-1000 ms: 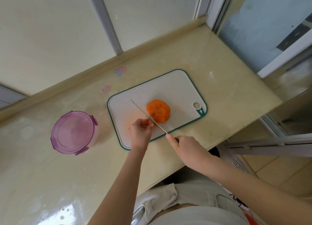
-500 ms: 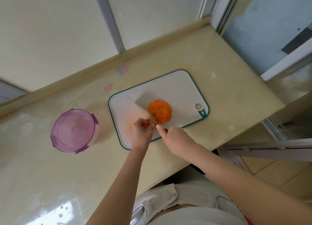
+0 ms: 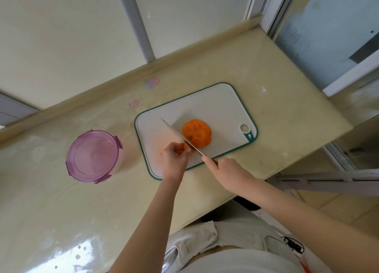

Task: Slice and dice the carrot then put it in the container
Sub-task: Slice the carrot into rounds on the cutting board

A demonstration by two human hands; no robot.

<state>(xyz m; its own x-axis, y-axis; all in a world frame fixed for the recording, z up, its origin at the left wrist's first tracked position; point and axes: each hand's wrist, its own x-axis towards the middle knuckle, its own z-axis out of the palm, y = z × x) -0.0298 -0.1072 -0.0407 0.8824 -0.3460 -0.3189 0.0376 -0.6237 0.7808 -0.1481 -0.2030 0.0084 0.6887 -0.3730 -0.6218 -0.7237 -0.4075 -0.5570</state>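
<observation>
My left hand [image 3: 174,155], fingers curled, pinches the short carrot stub [image 3: 188,149], whose cut end meets the knife [image 3: 178,133] blade, lying diagonally just to its right. My right hand [image 3: 227,168] grips the handle, forefinger extended along the spine. Beyond the blade, slices [image 3: 196,133] are piled on the cutting board [image 3: 221,100]. The container [image 3: 93,155], lid on, stands well to the left.

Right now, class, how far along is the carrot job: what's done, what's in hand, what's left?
Done: a pile of carrot slices lies on the cutting board. In hand: the left hand holds the carrot stub while the right hand grips the knife across it. Left: finishing the stub, dicing the slices, opening the closed container and filling it.
</observation>
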